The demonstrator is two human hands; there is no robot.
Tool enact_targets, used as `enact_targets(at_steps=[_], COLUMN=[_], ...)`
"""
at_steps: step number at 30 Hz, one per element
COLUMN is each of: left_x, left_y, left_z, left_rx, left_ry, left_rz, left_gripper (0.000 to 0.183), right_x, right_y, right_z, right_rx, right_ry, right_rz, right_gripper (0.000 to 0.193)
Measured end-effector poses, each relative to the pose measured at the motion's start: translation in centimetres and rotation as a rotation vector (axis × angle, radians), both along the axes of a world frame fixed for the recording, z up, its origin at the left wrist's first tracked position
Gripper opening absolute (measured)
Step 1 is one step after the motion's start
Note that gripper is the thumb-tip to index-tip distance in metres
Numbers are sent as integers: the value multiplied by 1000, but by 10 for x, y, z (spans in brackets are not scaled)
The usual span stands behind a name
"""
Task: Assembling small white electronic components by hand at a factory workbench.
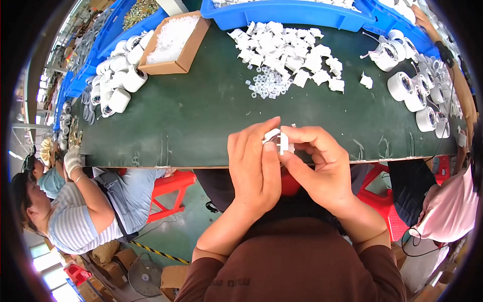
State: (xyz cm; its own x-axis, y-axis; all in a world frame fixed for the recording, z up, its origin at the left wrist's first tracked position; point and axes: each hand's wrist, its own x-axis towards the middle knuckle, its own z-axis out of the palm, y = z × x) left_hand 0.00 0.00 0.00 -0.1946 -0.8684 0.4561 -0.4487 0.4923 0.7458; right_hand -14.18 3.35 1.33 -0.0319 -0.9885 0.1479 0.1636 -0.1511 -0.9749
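Just above the table's near edge, my left hand (254, 168) and my right hand (322, 166) meet around a small white plastic part (285, 143). My right thumb and forefinger pinch its right side. The left thumb and fingers close on its left side, where another bit of white shows; whether this is one piece or two I cannot tell. Beyond my hands lies a heap of similar white plastic parts (282, 48), with small translucent rings (268, 83) at its near side. One loose white part (366, 80) lies right of the heap.
The green tabletop (191, 116) bears a cardboard box (183, 63) of translucent pieces and white cylindrical housings on the left (119, 100) and right (401, 86). Blue bins (292, 19) line the back. Co-workers sit at left (90, 221) and right (450, 209), near red stools (173, 189).
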Motion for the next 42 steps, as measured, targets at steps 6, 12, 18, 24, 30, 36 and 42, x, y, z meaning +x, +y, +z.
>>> enact_targets(at_steps=[6, 12, 18, 24, 30, 36, 42], left_x=[-4, -6, -4, -5, -2, 7, 22], left_y=[1, 2, 0, 0, -2, -6, -12], left_z=[3, 0, -3, -8, -8, -10, -1], left_rx=[7, -22, -45, -120, -187, -176, -132], left_ry=[-2, -12, 25, 16, -12, 50, -36], left_rz=[-6, 33, 19, 9, 2, -34, -120], left_gripper=[29, 28, 30, 37, 33, 26, 23], right_x=[3, 8, 6, 17, 24, 6, -5], right_y=[3, 4, -2, 0, 1, -6, -9], right_z=[-3, -4, -3, -8, -13, -1, -13], right_rx=[22, 22, 4, 10, -58, 17, -34], right_ry=[31, -19, 3, 51, 21, 33, 8], right_rz=[-54, -93, -94, -146, -209, 30, 61], right_gripper=[38, 38, 34, 33, 31, 31, 16])
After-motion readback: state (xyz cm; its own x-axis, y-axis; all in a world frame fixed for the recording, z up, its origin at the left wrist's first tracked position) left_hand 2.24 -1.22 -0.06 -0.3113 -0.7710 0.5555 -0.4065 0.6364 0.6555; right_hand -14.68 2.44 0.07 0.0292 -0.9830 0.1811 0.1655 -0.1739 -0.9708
